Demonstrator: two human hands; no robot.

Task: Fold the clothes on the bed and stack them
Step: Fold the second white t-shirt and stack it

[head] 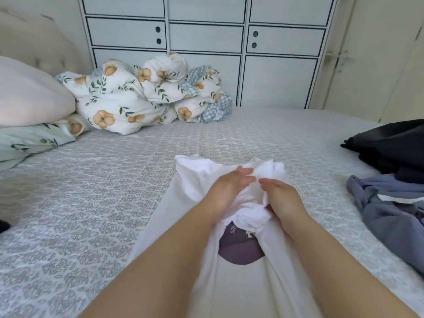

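Observation:
A white garment (195, 180) with a purple print (238, 249) lies lengthwise on the bed (91, 203), in front of me. Both hands rest on its bunched upper part. My left hand (227, 191) lies flat with fingers straight, pressing the white cloth. My right hand (282, 198) sits beside it, fingers extended forward, its thumb side tucked into a fold of the cloth. A grey-blue garment (390, 207) lies crumpled at the right, with a black garment (390, 143) behind it.
A floral duvet (142, 95) is heaped at the far side of the bed, pillows (29, 95) at the left. A white wardrobe (206, 42) stands behind the bed and a door (367, 53) at the right. A dark object (3, 226) shows at the left edge.

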